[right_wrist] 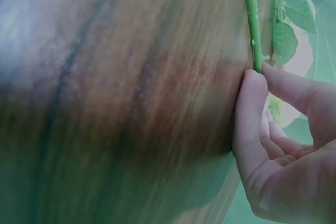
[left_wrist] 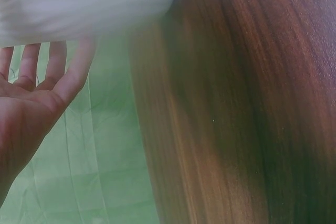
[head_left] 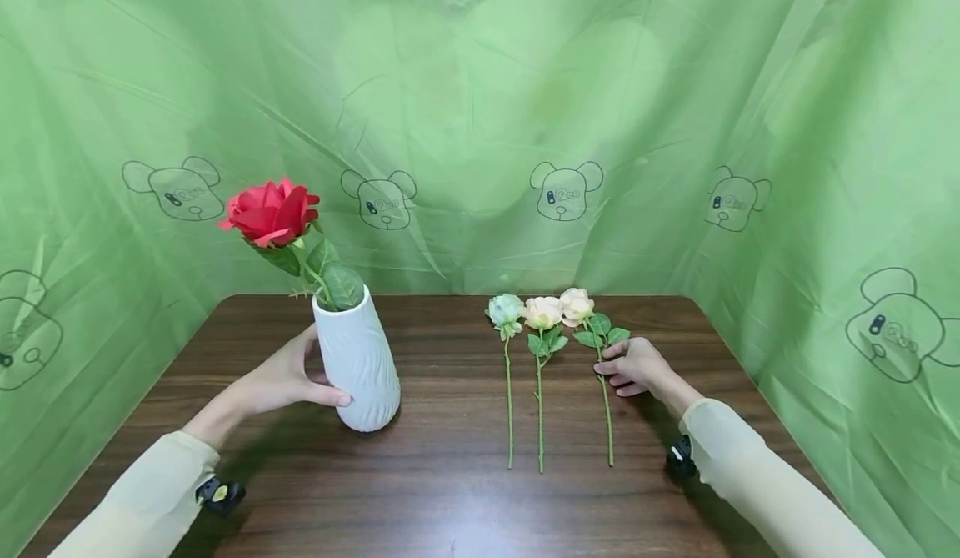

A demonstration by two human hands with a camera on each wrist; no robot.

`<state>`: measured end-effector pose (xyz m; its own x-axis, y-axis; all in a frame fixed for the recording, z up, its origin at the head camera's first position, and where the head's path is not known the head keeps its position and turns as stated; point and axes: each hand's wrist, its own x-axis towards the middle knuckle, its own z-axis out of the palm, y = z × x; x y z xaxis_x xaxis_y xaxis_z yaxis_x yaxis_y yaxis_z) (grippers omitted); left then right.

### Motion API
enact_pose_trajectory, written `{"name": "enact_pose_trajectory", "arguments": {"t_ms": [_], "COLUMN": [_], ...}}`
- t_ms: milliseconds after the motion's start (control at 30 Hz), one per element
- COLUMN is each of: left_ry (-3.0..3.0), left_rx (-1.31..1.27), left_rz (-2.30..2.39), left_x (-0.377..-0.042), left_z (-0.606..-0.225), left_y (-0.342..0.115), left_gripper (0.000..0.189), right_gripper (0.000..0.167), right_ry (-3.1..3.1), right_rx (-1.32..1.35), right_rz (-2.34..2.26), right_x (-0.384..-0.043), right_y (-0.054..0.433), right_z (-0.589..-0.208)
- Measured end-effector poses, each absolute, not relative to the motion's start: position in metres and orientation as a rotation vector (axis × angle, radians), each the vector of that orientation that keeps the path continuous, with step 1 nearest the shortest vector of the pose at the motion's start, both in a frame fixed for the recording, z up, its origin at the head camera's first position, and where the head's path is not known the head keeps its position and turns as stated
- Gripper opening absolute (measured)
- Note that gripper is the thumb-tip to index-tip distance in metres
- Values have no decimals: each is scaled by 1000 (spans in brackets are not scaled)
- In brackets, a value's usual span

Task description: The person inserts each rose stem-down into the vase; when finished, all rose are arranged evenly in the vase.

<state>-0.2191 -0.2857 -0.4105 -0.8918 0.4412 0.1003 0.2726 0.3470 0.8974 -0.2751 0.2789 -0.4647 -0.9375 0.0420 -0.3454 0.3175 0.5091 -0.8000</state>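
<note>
Two bare hands work at a brown wooden table (head_left: pixel 442 491), one on a white vase, the other on a flower stem. The left hand (head_left: pixel 281 381) curves round the vase (head_left: pixel 362 366), thumb along its near side; the other fingertips are partly hidden behind it. The vase appears to lean left on the table's left half; whether its base sits flat is hard to tell. Its mouth hides the lower stem of a red rose (head_left: pixel 273 214). The left wrist view is blurred and cuts the vase off at the edge.

The right hand (head_left: pixel 637 366) pinches the stem of the right-hand cream flower (head_left: pixel 599 324) between thumb and finger, low over the table's right half. In the right wrist view, the hand and leaves partly cover a washed-out blossom.

Counted: one vase, one rose inside it, and three flowers side by side on the right: a pale blue flower (head_left: pixel 506 312), a middle cream flower (head_left: pixel 543 314) and the pinched one. Two pale sleeves (head_left: pixel 150 491) run out of frame, a black gadget (head_left: pixel 219 495) at each wrist. Six bear outlines mark the green curtain (head_left: pixel 465 116), the outermost two cut off
</note>
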Motion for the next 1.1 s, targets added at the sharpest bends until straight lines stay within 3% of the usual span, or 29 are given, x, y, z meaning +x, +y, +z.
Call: {"name": "enact_pose_trajectory", "arguments": {"t_ms": [800, 900, 1100], "left_ry": [2441, 2442, 2467], "left_rx": [648, 644, 636], "left_rz": [1586, 1585, 1567], "left_x": [-219, -219, -220], "left_z": [-412, -413, -413], "left_y": [-283, -283, -286], "left_gripper": [98, 99, 100], "right_gripper": [30, 36, 63], "right_ry": [2160, 2126, 2009], "right_rx": [215, 179, 140], "right_rz": [-1578, -1605, -1733], "right_x": [-274, -273, -272], "right_y": [297, 299, 299], "right_z": [-456, -453, -439]}}
